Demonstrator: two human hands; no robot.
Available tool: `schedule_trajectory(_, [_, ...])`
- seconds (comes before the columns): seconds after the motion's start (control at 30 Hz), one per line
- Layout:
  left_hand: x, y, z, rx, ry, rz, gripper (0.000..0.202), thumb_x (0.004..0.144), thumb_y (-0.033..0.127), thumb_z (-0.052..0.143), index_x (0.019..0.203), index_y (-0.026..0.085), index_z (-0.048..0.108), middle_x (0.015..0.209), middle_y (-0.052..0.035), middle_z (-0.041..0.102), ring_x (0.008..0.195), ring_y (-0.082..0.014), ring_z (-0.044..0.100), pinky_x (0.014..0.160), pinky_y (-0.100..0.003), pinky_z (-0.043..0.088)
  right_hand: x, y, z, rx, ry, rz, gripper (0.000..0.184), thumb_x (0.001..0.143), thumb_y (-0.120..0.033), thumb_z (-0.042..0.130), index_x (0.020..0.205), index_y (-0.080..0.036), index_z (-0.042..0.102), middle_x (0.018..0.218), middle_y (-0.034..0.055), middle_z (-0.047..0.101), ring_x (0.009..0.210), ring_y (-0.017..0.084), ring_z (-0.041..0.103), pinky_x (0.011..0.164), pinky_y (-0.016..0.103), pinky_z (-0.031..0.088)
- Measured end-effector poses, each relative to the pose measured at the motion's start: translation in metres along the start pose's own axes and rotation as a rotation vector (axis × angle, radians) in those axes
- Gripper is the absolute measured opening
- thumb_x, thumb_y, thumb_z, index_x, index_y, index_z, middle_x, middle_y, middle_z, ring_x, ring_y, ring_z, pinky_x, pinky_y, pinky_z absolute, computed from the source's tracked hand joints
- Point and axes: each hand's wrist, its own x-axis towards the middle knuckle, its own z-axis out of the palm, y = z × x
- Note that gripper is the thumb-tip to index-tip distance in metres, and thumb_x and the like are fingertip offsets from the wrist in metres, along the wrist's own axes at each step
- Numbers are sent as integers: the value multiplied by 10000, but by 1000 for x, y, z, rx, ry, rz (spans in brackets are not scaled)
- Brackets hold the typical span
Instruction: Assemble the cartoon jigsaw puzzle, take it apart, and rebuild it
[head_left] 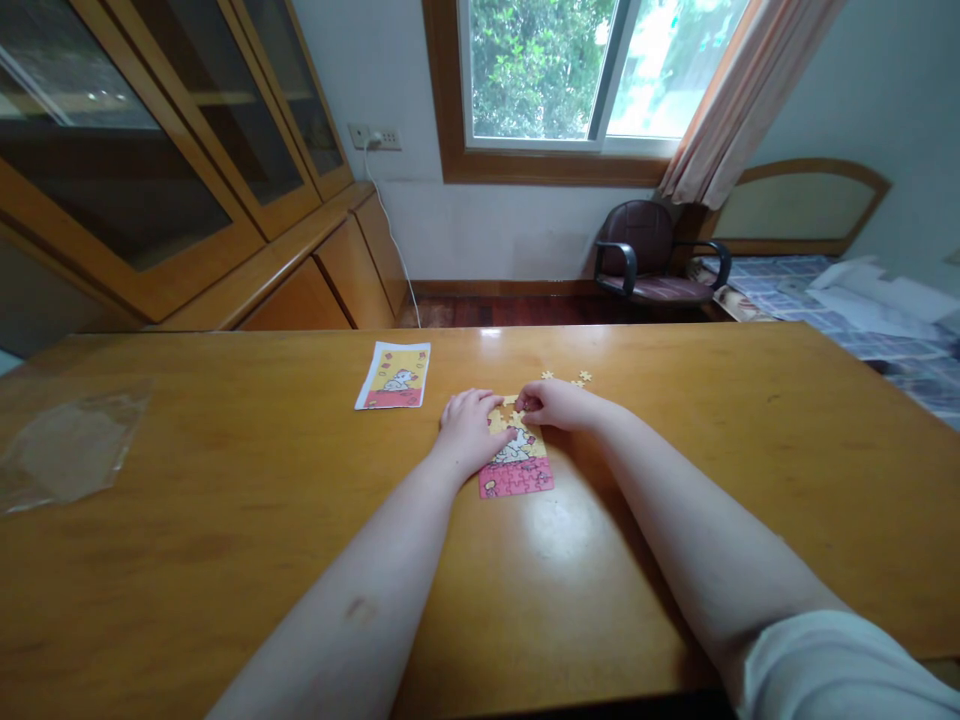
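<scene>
On the table [187, 560], my left hand [469, 432] lies across the left of the puzzle [517, 480], my right hand [559, 404] at its far right corner, a card [397, 378] left of it, a plastic bag [71, 450] farther left, loose pieces [585, 376] behind it, rightward.

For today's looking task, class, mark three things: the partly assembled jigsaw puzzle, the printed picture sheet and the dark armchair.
Jigsaw puzzle [520, 451]: head view, near the middle of its joined pieces.
Printed picture sheet [397, 379]: head view, middle of its printed side.
Dark armchair [640, 240]: head view, its backrest.
</scene>
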Motion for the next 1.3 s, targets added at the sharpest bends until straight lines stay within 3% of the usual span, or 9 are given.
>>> schedule_trajectory(0.2, [0, 1, -2, 1, -6, 1, 548, 724, 495, 645, 1205, 234, 618, 1317, -64, 563, 1275, -294, 435, 1125, -455, 301, 4, 6, 2, 30, 126, 60, 125, 738, -233, 662, 846, -174, 681, 707, -2, 646, 610, 112, 540, 553, 212, 357])
schedule_trajectory(0.37, [0, 1, 0, 4, 1, 3, 548, 721, 484, 657, 1206, 230, 623, 1315, -66, 566, 1267, -288, 441, 1122, -454, 305, 8, 9, 5, 41, 141, 126, 115, 710, -256, 706, 784, -177, 665, 689, -10, 653, 584, 107, 531, 537, 216, 347])
schedule_trajectory(0.6, [-3, 3, -2, 2, 17, 25, 400, 752, 434, 655, 1134, 316, 678, 1323, -54, 554, 1290, -295, 411, 1125, -508, 268, 9, 13, 5, 110, 225, 133, 103, 773, -269, 658, 779, -167, 666, 733, 13, 674, 637, 120, 562, 574, 213, 383])
schedule_trajectory(0.73, [-6, 5, -4, 36, 14, 96, 264, 797, 414, 617, 1027, 343, 725, 1322, -32, 566, 1315, -296, 383, 1139, -545, 202, 9, 13, 5, 117, 177, 132, 115, 725, -269, 701, 773, -171, 665, 722, 4, 673, 630, 119, 568, 557, 209, 379])
schedule_trajectory(1.0, [-6, 5, -5, 92, -21, 103, 273, 813, 399, 607, 1056, 356, 722, 1360, -37, 548, 1337, -318, 359, 1130, -579, 185, 11, 14, 8, 95, 154, 120, 111, 691, -250, 712, 764, -181, 665, 707, -8, 671, 616, 114, 564, 552, 210, 374])
schedule_trajectory(1.13, [-7, 5, -5, 90, 20, 152, 250, 807, 365, 618, 1028, 333, 730, 1329, -40, 572, 1319, -300, 388, 1134, -557, 206, 11, 16, 4, 106, 270, 153, 111, 760, -287, 655, 773, -177, 664, 744, 16, 678, 653, 126, 571, 583, 217, 389])
schedule_trajectory(1.3, [-6, 4, -5, 44, 91, 132, 274, 805, 339, 612, 1051, 281, 717, 1267, -61, 606, 1247, -273, 463, 1123, -520, 274, 11, 27, -6, -9, 473, 388, 197, 854, -301, 527, 900, -182, 677, 880, 77, 692, 784, 182, 607, 674, 261, 424])
